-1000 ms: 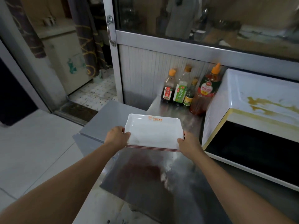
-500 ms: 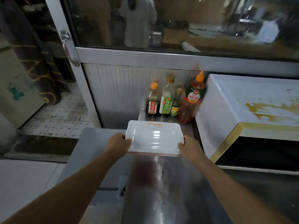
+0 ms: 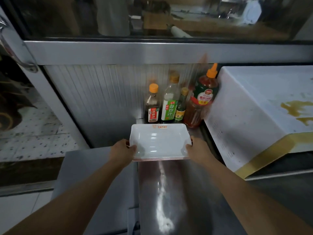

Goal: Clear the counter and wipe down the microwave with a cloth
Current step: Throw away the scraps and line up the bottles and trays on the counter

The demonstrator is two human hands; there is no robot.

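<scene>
Here both hands clamp the trays, left hand and right hand on the short ends; long axis spans between fingers, bottles just beyond, over the counter.

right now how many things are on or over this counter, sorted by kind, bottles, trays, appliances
Bottles: 4, a dark sauce bottle, a green-label bottle, a small green bottle and a red sauce bottle.
Trays: at least 2, stacked, the white tray on top, held by the left hand and right hand.
Appliances: 1, the microwave.
Total: at least 7.
</scene>
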